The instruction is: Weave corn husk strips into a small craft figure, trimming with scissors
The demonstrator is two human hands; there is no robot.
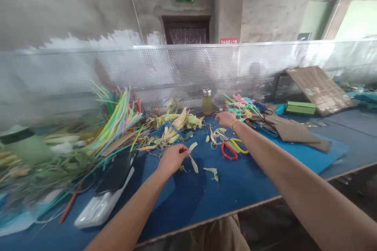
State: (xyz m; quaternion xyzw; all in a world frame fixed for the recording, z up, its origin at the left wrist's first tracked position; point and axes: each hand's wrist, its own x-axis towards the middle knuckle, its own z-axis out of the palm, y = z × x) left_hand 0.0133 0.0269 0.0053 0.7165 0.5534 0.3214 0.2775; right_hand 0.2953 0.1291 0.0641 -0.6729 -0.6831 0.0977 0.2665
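My left hand (173, 159) pinches a thin pale green strip of corn husk (193, 163) between thumb and fingertips, a little above the blue table. Stretched farther forward, my right hand (226, 119) is by the back of the table, just right of a glass bottle with a metal lid (207, 104). Its fingers are curled together, and what they grip, if anything, I cannot make out. Scissors with one red and one yellow handle (229, 153) lie below my right wrist. A loose husk scrap (212, 172) rests nearer to me.
A husk pile (176, 123) and a bunch of coloured strips (119, 117) stand at left, near a black phone (117, 172). Brown cardboard (296, 131), a blue sheet (326, 153) and a green box (300, 108) lie right. A perforated metal panel (188, 66) borders the back.
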